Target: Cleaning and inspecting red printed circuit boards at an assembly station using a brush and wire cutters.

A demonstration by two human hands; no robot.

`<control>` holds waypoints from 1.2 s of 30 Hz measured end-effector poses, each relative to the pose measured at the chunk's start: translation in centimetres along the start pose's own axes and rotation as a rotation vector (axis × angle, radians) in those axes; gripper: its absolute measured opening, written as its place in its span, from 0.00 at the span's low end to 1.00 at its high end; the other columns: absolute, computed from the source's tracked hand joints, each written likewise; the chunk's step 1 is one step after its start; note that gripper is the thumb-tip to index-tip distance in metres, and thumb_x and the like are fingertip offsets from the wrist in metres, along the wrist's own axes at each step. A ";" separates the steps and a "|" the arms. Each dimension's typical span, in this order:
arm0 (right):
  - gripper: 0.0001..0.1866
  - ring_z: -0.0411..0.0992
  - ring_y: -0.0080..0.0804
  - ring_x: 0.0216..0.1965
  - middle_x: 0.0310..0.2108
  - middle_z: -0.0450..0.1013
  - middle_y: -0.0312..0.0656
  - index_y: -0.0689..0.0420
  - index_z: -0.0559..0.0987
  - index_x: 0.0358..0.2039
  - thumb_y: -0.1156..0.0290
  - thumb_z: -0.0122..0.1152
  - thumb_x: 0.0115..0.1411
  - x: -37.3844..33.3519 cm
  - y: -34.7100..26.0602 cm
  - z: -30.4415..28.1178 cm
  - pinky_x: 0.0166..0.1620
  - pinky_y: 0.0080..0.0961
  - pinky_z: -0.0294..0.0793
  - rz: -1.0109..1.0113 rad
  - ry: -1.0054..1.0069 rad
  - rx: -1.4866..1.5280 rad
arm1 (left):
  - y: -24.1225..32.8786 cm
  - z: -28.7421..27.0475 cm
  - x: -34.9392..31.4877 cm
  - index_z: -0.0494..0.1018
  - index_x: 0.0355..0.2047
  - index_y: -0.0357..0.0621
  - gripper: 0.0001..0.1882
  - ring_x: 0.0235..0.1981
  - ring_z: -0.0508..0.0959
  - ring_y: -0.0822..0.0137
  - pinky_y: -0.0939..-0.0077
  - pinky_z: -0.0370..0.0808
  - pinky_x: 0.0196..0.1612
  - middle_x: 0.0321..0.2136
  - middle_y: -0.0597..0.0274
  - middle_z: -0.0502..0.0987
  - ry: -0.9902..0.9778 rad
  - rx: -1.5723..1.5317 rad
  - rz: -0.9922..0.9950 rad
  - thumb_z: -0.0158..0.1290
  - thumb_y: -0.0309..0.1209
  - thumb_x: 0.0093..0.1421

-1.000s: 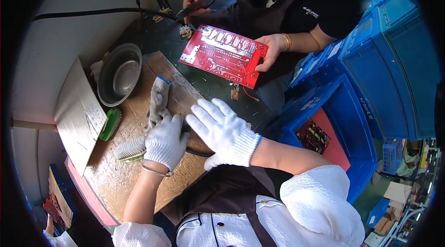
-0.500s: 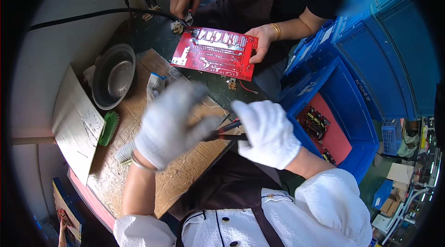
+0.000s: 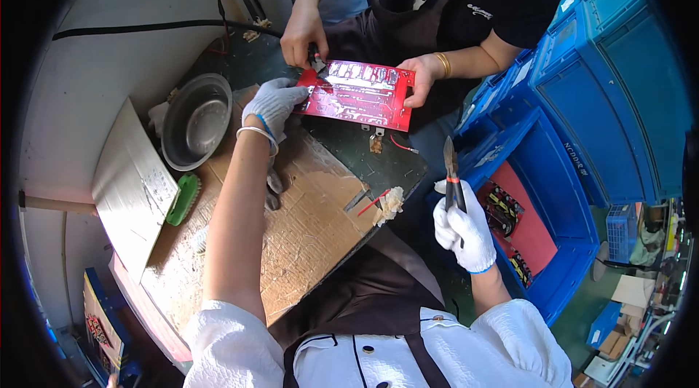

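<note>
Cardboard covers the table [image 3: 306, 235], and a red circuit board [image 3: 360, 93] hangs above its far edge, long axis running left to right, held by a co-worker's hands. The left hand [image 3: 273, 104], gloved, fingers curled, touches the board's left corner. The right hand [image 3: 462, 231] is clamped on cutters [image 3: 451, 173] pointing upward, off the table's right edge.

Bright daylight, sharp, fisheye-bent edges.
</note>
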State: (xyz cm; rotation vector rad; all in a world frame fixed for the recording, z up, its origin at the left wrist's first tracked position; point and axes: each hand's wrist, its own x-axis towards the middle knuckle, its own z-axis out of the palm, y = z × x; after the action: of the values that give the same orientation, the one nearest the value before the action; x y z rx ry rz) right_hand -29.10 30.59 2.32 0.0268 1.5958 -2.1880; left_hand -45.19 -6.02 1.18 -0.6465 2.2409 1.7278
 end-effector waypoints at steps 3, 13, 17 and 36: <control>0.33 0.68 0.20 0.26 0.32 0.70 0.36 0.60 0.68 0.61 0.61 0.70 0.60 0.7 0.0 -0.5 0.29 0.21 0.70 -0.035 0.074 -0.169 | -1.1 -0.5 0.3 0.80 0.48 0.36 0.17 0.25 0.75 0.72 0.76 0.72 0.24 0.30 0.63 0.79 0.092 -0.140 -0.005 0.61 0.34 0.64; 0.38 0.75 0.50 0.43 0.42 0.73 0.48 0.49 0.71 0.64 0.64 0.73 0.52 0.4 -3.8 4.4 0.43 0.46 0.76 -0.417 0.461 -1.629 | -1.2 0.1 -2.4 0.76 0.47 0.38 0.16 0.22 0.76 0.72 0.80 0.72 0.22 0.29 0.63 0.78 -0.086 -0.272 -0.019 0.60 0.35 0.65; 0.36 0.75 0.50 0.42 0.40 0.73 0.48 0.47 0.73 0.64 0.61 0.71 0.54 1.2 -4.2 6.0 0.44 0.47 0.77 -0.215 0.522 -1.742 | -1.5 0.7 -2.8 0.74 0.50 0.36 0.17 0.25 0.79 0.71 0.79 0.77 0.25 0.33 0.61 0.80 -0.176 -0.390 0.001 0.59 0.32 0.66; 0.34 0.78 0.50 0.39 0.39 0.73 0.51 0.49 0.71 0.65 0.56 0.68 0.59 5.3 -2.9 7.7 0.37 0.45 0.80 0.032 0.526 -1.921 | -2.6 2.1 -6.2 0.73 0.48 0.28 0.16 0.26 0.83 0.67 0.77 0.81 0.25 0.33 0.54 0.83 -0.053 -0.341 0.052 0.57 0.30 0.68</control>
State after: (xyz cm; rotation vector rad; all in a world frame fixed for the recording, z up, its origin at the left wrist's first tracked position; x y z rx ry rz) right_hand -33.08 22.50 6.15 0.0434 3.1226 0.1305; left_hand -38.67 -3.25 1.17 -0.6041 1.9596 2.1505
